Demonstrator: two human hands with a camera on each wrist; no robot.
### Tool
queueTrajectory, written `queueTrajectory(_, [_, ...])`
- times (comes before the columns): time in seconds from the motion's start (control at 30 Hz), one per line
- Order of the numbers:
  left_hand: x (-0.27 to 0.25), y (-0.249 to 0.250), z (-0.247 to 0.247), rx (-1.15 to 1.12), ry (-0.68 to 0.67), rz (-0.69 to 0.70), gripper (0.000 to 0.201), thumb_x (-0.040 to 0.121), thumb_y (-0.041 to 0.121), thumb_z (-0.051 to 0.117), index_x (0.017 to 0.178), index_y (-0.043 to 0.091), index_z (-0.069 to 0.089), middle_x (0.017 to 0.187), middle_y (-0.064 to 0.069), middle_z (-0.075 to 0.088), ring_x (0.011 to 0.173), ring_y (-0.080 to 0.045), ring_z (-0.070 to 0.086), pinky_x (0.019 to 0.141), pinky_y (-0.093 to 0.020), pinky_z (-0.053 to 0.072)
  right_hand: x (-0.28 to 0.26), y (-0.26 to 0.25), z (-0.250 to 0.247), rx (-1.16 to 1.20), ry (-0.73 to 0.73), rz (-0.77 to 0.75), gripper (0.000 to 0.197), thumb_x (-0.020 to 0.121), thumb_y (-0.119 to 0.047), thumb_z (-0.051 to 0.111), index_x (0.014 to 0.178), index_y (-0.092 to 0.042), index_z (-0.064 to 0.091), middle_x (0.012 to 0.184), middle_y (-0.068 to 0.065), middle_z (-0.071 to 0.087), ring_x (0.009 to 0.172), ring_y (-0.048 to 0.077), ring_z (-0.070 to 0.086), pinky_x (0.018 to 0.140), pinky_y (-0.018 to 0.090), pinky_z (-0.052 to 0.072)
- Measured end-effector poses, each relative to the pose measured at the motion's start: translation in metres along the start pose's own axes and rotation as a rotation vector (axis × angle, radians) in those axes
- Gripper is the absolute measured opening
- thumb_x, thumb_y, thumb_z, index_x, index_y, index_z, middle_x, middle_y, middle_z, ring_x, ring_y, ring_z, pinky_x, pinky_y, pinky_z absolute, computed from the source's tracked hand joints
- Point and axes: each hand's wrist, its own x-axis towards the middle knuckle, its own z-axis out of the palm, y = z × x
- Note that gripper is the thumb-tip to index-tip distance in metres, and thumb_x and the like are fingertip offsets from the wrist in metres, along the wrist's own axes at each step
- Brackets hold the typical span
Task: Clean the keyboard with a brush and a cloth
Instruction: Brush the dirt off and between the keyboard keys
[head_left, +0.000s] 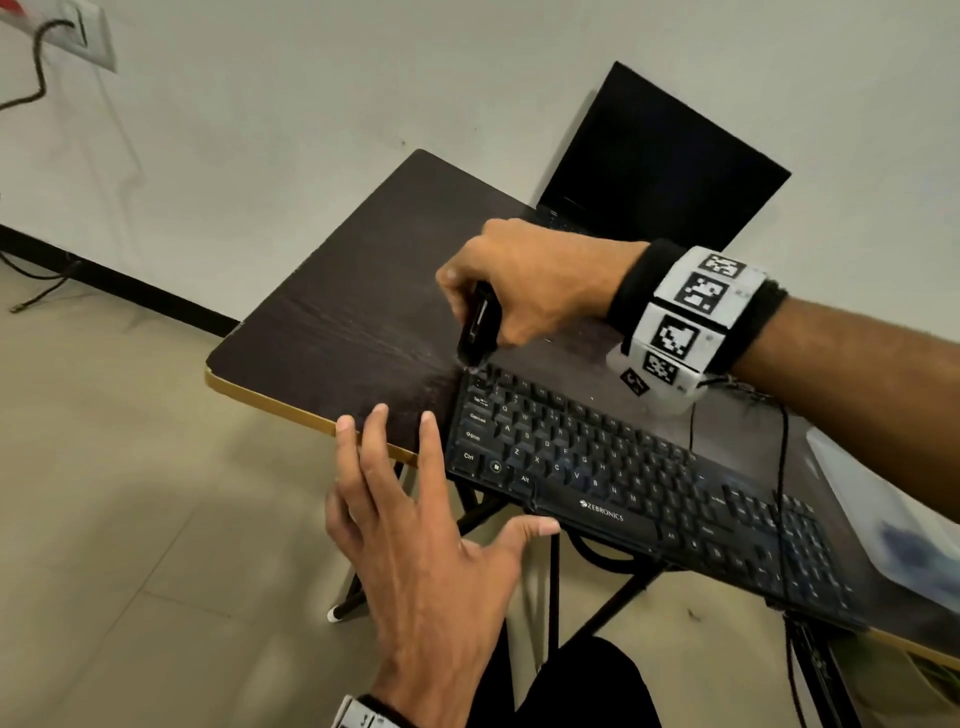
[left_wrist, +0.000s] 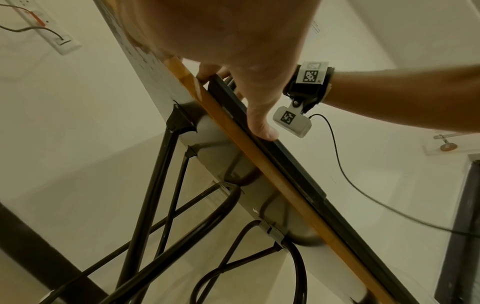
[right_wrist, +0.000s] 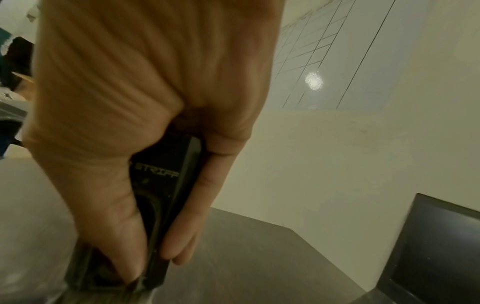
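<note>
right hand (head_left: 524, 283) grips a light, stiff black brush (head_left: 475, 325) by its handle; left hand (head_left: 415, 525), fingers spread, steadies the rigid keyboard's (head_left: 597, 467) front edge.

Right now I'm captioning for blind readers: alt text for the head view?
A right hand grips a black brush at the black keyboard's far-left corner on a dark wooden table; the open left hand steadies its near edge.

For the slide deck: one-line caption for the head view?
Right hand sweeps a black brush at the keyboard's top-left corner while the left hand steadies its near edge.
</note>
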Motion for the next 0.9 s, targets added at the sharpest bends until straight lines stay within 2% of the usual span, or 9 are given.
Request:
queueTrajectory(0.13, [0.002,0.000,0.001,0.014,-0.003,0.002,0.125,0.059,0.098,0.058,0.147,0.009,0.059,0.164,-0.021,0.032,0.159,-0.040,0.017,0.110,-0.069,0.034,0.000,-0.013,0.006,0.005,-0.062,-0.085,0.022,0.077,-0.006,0.073,0.085,-0.025,0.065,0.076,-0.015,0.066,0.071,0.002,0.063,0.072,0.017,0.052])
queueTrajectory(0.27, [0.001,-0.001,0.001,0.027,-0.008,0.002,0.126,0.057,0.097,0.059,0.147,0.009,0.059,0.163,-0.021,0.031,0.158,-0.041,0.018,0.110,-0.070,0.034,0.005,0.003,-0.002,-0.019,-0.043,0.030,0.022,0.078,-0.009,0.078,0.087,-0.025,0.067,0.078,-0.016,0.066,0.074,0.004,0.064,0.080,0.032,0.059])
queueTrajectory(0.37, [0.001,-0.002,0.001,0.030,-0.019,-0.002,0.127,0.062,0.103,0.051,0.148,0.010,0.059,0.164,-0.020,0.030,0.159,-0.040,0.016,0.112,-0.068,0.032,-0.002,-0.002,0.003,0.079,-0.049,-0.017,0.018,0.076,-0.006,0.078,0.087,-0.019,0.070,0.078,-0.011,0.071,0.073,0.006,0.068,0.071,0.020,0.055])
queueTrajectory(0.4, [0.002,-0.002,0.001,0.034,-0.021,-0.003,0.127,0.062,0.103,0.047,0.148,0.010,0.059,0.164,-0.020,0.031,0.159,-0.040,0.016,0.112,-0.068,0.032,-0.005,-0.004,0.005,0.098,-0.057,-0.016,0.019,0.076,-0.005,0.079,0.087,-0.018,0.071,0.078,-0.009,0.072,0.073,0.006,0.069,0.069,0.019,0.055])
queueTrajectory(0.5, [0.001,-0.001,0.002,0.047,-0.017,0.008,0.124,0.063,0.101,0.054,0.148,0.010,0.059,0.163,-0.021,0.031,0.158,-0.041,0.018,0.111,-0.070,0.033,-0.006,0.012,0.001,0.049,-0.058,0.156,0.025,0.073,-0.006,0.084,0.087,-0.022,0.071,0.080,-0.008,0.074,0.073,0.003,0.070,0.076,0.032,0.061])
queueTrajectory(0.57, [0.000,-0.002,0.001,0.046,-0.017,0.005,0.125,0.058,0.098,0.057,0.148,0.010,0.059,0.163,-0.021,0.032,0.158,-0.041,0.018,0.111,-0.069,0.033,-0.010,0.021,0.002,0.000,-0.074,0.227,0.029,0.069,-0.006,0.086,0.086,-0.023,0.071,0.078,-0.007,0.075,0.072,0.008,0.071,0.074,0.037,0.063])
queueTrajectory(0.7, [0.001,0.000,0.000,0.054,-0.022,-0.004,0.124,0.062,0.103,0.048,0.148,0.013,0.059,0.163,-0.019,0.032,0.159,-0.040,0.017,0.111,-0.067,0.032,-0.031,0.032,0.013,0.097,-0.096,0.353,0.030,0.065,-0.004,0.089,0.085,-0.018,0.072,0.071,0.001,0.078,0.063,0.020,0.077,0.057,0.027,0.059])
queueTrajectory(0.8, [0.001,0.000,0.000,0.038,-0.016,-0.011,0.124,0.057,0.099,0.057,0.148,0.014,0.059,0.163,-0.018,0.032,0.160,-0.039,0.017,0.112,-0.067,0.032,-0.052,0.046,0.018,0.247,-0.102,0.480,0.032,0.065,-0.004,0.096,0.085,-0.017,0.074,0.073,0.002,0.079,0.062,0.020,0.078,0.062,0.038,0.065])
queueTrajectory(0.9, [0.001,0.001,0.001,0.040,-0.025,-0.021,0.125,0.055,0.097,0.057,0.149,0.014,0.058,0.163,-0.019,0.032,0.160,-0.040,0.015,0.112,-0.069,0.032,-0.057,0.045,0.023,0.282,-0.012,0.443,0.032,0.065,-0.011,0.097,0.087,-0.022,0.077,0.074,-0.004,0.079,0.064,0.010,0.075,0.065,0.035,0.063])
